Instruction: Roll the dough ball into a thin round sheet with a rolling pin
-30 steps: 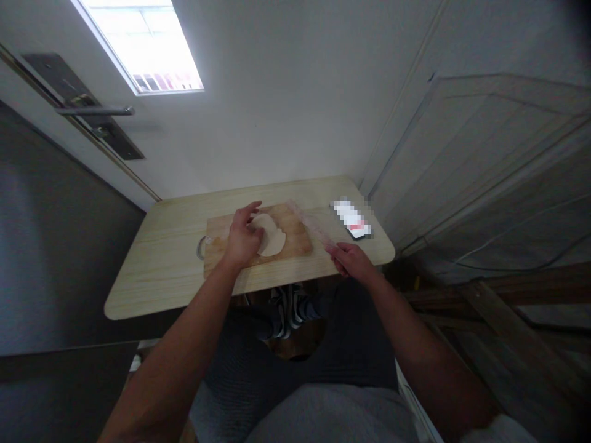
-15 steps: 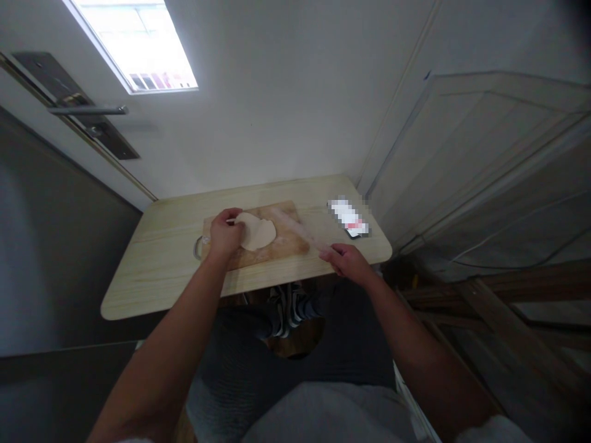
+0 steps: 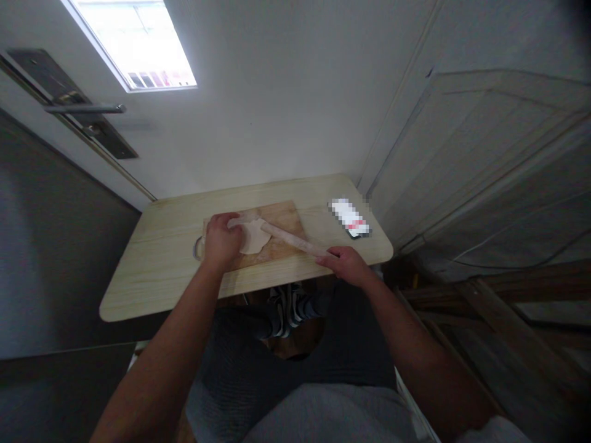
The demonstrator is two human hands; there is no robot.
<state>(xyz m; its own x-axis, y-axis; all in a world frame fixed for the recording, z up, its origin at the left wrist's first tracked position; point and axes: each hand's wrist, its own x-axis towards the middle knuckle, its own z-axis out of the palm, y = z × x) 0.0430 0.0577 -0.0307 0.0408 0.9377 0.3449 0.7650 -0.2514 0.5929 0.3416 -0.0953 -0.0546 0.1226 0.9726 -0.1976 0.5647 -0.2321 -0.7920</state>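
Observation:
A flat, pale sheet of dough (image 3: 253, 240) lies on a wooden cutting board (image 3: 284, 212). My left hand (image 3: 221, 241) grips its left edge with curled fingers, and that part of the sheet is hidden behind the hand. My right hand (image 3: 346, 264) is closed round the near end of a slim wooden rolling pin (image 3: 295, 239). The pin slants across the board to the far left, and its tip touches or hovers over the dough's right edge; I cannot tell which.
The board rests on a light wooden table (image 3: 148, 264) with rounded corners. A phone (image 3: 349, 217), blurred out, lies towards the table's right end. Behind the table stands a white door with a metal handle (image 3: 87, 109). A metal ring (image 3: 197, 248) sits at the board's left end.
The rolling pin's far end has come down and nearer, onto or just over the dough's right edge. My left hand has shifted slightly left, and the sheet's outline has changed.

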